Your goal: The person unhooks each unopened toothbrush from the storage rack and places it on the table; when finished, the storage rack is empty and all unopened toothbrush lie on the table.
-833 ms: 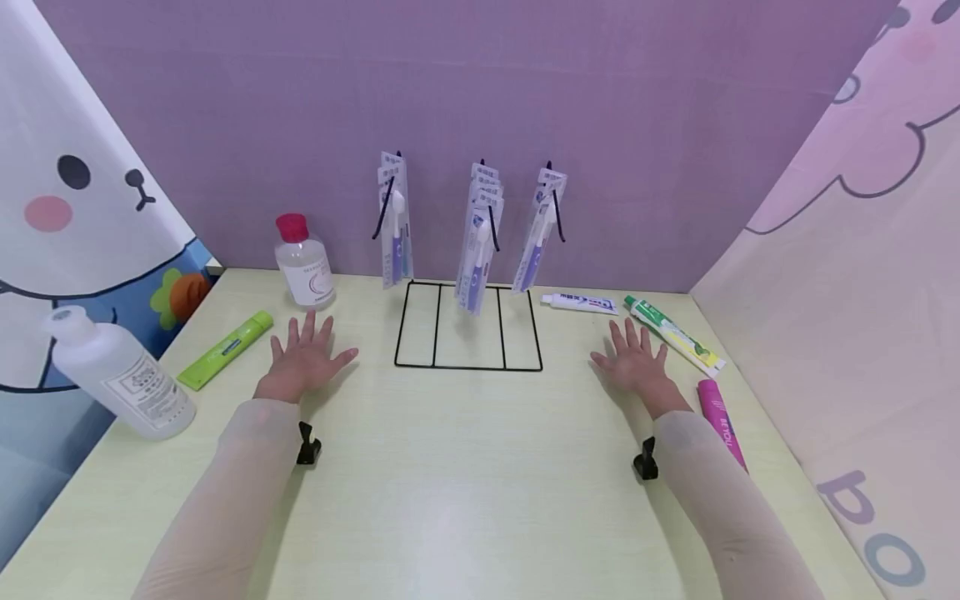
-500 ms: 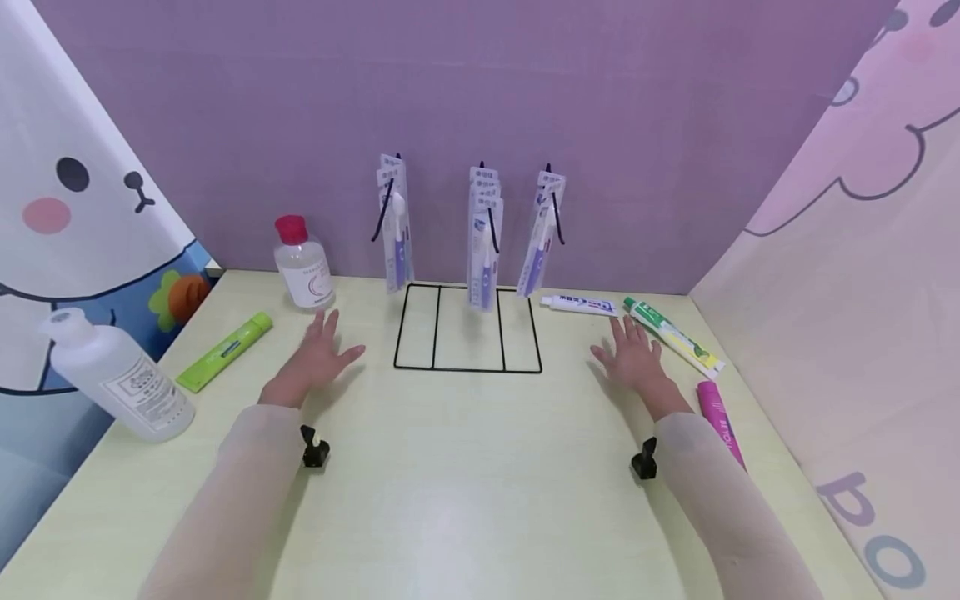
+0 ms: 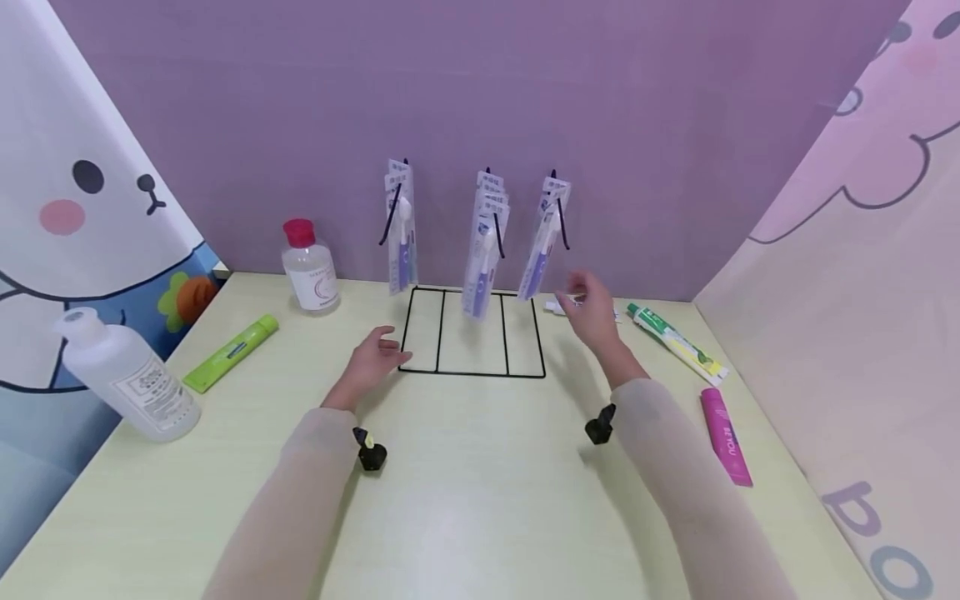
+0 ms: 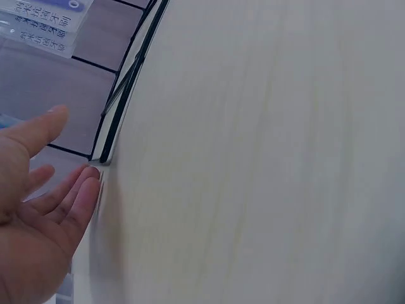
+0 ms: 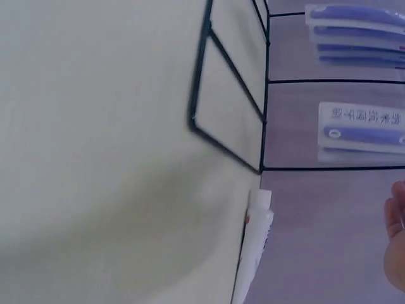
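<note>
A black wire rack [image 3: 472, 374] stands at the back, with packaged toothbrushes on its hooks in three groups: left [image 3: 403, 250], middle [image 3: 480, 271] and right [image 3: 538, 262]. My left hand [image 3: 367, 362] is beside the rack's front left corner, thumb apart from loosely bent fingers, holding nothing. In the left wrist view its fingertips [image 4: 92, 174] come right up to that corner. Raised to the right of the right-hand toothbrushes, my right hand [image 3: 592, 315] has bent fingers and nothing in them. It partly hides a white toothpaste tube [image 3: 553, 307]. Only part of this hand [image 5: 395, 253] shows in the right wrist view.
On the left are a white pump bottle [image 3: 138, 379], a green tube [image 3: 231, 353] and a clear bottle with a red cap [image 3: 312, 275]. A green and yellow toothpaste tube [image 3: 678, 343] and a pink tube [image 3: 726, 437] lie on the right. Fabric walls enclose the table.
Both hands have left their spread pose on the table and moved inward: the left rightward to the rack's corner, the right up and leftward beside the right-hand toothbrushes. The view has shifted slightly.
</note>
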